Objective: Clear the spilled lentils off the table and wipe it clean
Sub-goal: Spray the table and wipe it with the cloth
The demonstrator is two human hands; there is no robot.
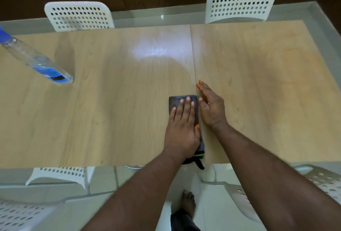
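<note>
The folded dark grey cloth (184, 99) lies directly under the left hand (181, 129), whose straight fingers press it flat against the tabletop (92, 111). The cloth's long axis runs from the person's edge away toward the far side, parallel to the seam (192, 55) between the two tabletop panels and just left of it. Its near end, with a green-edged tag and a dark loop, hangs a little over the near edge behind the wrist. So the left hand has the grip: flat, fingers apart, clamped on nothing, holding the cloth only by downward pressure.

The right hand (211, 107) stands on its edge just right of the cloth, fingers straight and together, thumb touching or nearly touching the cloth's right side, lying along the seam like a fence. No lentils can be made out on the surface; if any remain they are too small to tell.

The tabletop is pale wood-grain laminate, smooth and glossy, with a bright glare patch ahead of the cloth. The cloth looks soft and napped, like microfibre. Far to the left of the grip stands a clear plastic spray bottle (36, 61) with blue liquid. A push straight ahead along the seam looks likeliest.
</note>
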